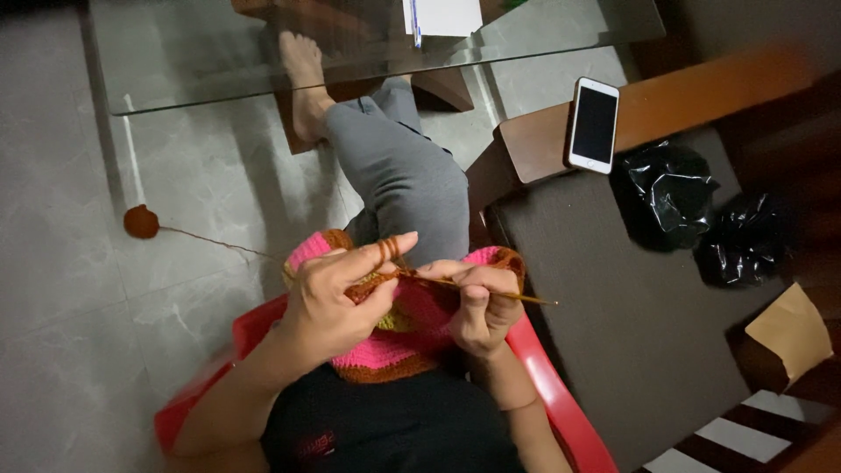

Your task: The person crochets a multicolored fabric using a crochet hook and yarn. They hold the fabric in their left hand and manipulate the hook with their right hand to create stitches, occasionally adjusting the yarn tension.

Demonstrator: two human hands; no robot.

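Observation:
My left hand pinches the edge of a pink, brown and yellow crocheted piece lying on my lap, with brown yarn wound around its raised index finger. My right hand grips a thin crochet hook whose tip meets the work between the hands. A brown strand runs left across the floor to a small brown yarn ball.
I sit on a red plastic chair, one grey-trousered leg stretched under a glass table. A white phone lies on a wooden armrest to the right. Two black plastic bags and a tan envelope rest on the dark sofa seat.

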